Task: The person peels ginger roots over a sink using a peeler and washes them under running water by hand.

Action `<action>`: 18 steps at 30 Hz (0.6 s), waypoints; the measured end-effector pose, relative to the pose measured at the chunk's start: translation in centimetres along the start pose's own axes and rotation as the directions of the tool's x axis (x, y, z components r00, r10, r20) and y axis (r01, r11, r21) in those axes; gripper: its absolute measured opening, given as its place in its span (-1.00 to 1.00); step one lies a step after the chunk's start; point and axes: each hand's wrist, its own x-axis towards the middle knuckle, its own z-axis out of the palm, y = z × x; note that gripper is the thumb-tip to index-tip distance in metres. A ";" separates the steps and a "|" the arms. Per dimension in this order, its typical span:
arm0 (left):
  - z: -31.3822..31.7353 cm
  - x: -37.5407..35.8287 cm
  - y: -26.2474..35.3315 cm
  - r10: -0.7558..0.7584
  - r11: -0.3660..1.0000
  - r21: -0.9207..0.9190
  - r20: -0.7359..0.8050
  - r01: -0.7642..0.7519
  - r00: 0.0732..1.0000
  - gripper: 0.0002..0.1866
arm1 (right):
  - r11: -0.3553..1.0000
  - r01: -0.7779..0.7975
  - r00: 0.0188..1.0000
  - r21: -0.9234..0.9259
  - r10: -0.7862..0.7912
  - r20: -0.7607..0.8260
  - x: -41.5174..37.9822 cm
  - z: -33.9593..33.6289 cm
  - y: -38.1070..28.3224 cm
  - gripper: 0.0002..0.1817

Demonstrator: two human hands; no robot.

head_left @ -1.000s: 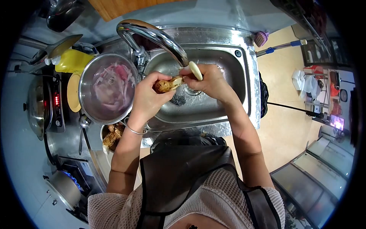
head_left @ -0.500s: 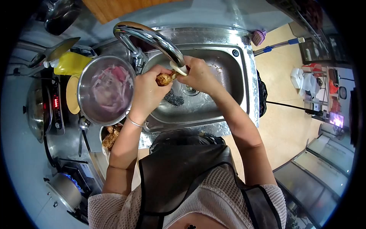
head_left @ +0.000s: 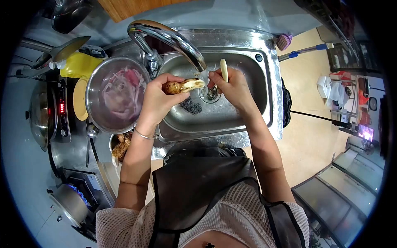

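Observation:
My left hand (head_left: 158,99) is closed around a brown mushroom (head_left: 175,87) over the left side of the sink (head_left: 248,120). Its rounded brown end lies in my fingers and its pale, brown-streaked stem points right. Apart from the stem, my right hand (head_left: 233,87) grips a small tool with a cream handle (head_left: 224,70); the handle sticks up and the working end is hidden by my fingers. Between and below the hands lie the drain (head_left: 209,95) and a dark scouring pad (head_left: 191,106). The curved faucet (head_left: 173,39) arches above, with its spout near the stem.
Left of the sink stands a steel bowl (head_left: 93,101) of pale and pink shreds in liquid. Below it, a container holds more brown pieces (head_left: 121,148). A ladle (head_left: 91,131), a lidded pan (head_left: 41,115) and a pot (head_left: 70,202) over a blue flame are farther left.
My right hand has moved right and down, away from the mushroom, with the cream handle now upright. The mushroom's pale stem has come into view. My left hand has shifted slightly.

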 end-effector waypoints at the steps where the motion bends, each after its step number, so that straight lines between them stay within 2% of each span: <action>1: 0.0 0.0 0.0 0.001 1.000 -0.014 0.006 -0.001 1.000 -0.66 | 1.000 0.021 1.000 -0.011 -0.021 0.016 -0.1 -0.1 -0.1 -0.80; 2: 0.1 0.0 0.1 0.003 1.000 -0.028 0.013 -0.002 1.000 -0.65 | 1.000 0.022 1.000 -0.011 -0.022 0.013 -0.1 0.0 0.0 -0.80; 4: 0.2 0.0 0.2 0.018 1.000 -0.021 0.013 -0.017 1.000 -0.69 | 0.957 0.273 0.961 -0.094 -0.267 0.073 -0.2 0.3 0.0 -0.81; 6: 0.5 0.0 0.4 0.032 0.999 -0.016 0.013 -0.032 0.999 -0.73 | 0.963 0.249 0.963 -0.107 -0.235 0.129 -0.3 0.2 -0.7 -0.75; 8: 0.7 0.0 0.8 0.144 0.940 0.308 0.023 -0.144 0.989 -0.75 | 0.912 0.280 0.954 -0.300 -0.229 0.194 -0.2 0.1 -1.2 -0.75; 9: 1.0 0.0 1.2 0.147 0.939 0.310 0.024 -0.147 0.989 -0.75 | 0.898 0.262 0.958 -0.355 -0.196 0.211 0.0 0.0 -1.5 -0.76; 10: 1.3 -0.1 1.8 0.174 0.903 0.396 0.018 -0.167 0.985 -0.74 | 0.898 0.263 0.958 -0.354 -0.197 0.210 0.0 0.0 -1.6 -0.76; 11: 1.5 -0.1 2.1 0.203 0.858 0.479 0.016 -0.185 0.979 -0.73 | 0.912 0.281 0.956 -0.298 -0.237 0.174 0.0 0.1 -1.5 -0.75; 13: 1.4 -0.1 1.3 0.252 0.862 0.452 0.011 -0.229 0.968 -0.73 | 0.920 0.305 0.951 -0.245 -0.279 0.133 0.0 0.0 -0.9 -0.74; 14: 1.4 0.0 0.8 0.295 0.865 0.424 0.003 -0.269 0.955 -0.73 | 0.989 0.149 0.984 -0.012 -0.147 0.100 0.0 -0.1 0.1 -0.73; 15: 1.5 0.0 0.6 0.299 0.864 0.424 0.004 -0.273 0.954 -0.73 | 0.974 -0.016 0.995 0.225 -0.007 0.101 0.0 -0.1 0.3 -0.71; 16: 1.6 0.0 0.3 0.350 0.851 0.427 -0.025 -0.306 0.937 -0.75 | 0.975 -0.013 0.995 0.223 -0.010 0.101 -0.1 -0.1 0.3 -0.71; 18: 1.9 -0.1 -0.1 0.393 0.839 0.430 -0.053 -0.334 0.918 -0.76 | 0.911 -0.133 0.984 0.389 0.073 0.165 -0.6 0.2 -0.1 -0.69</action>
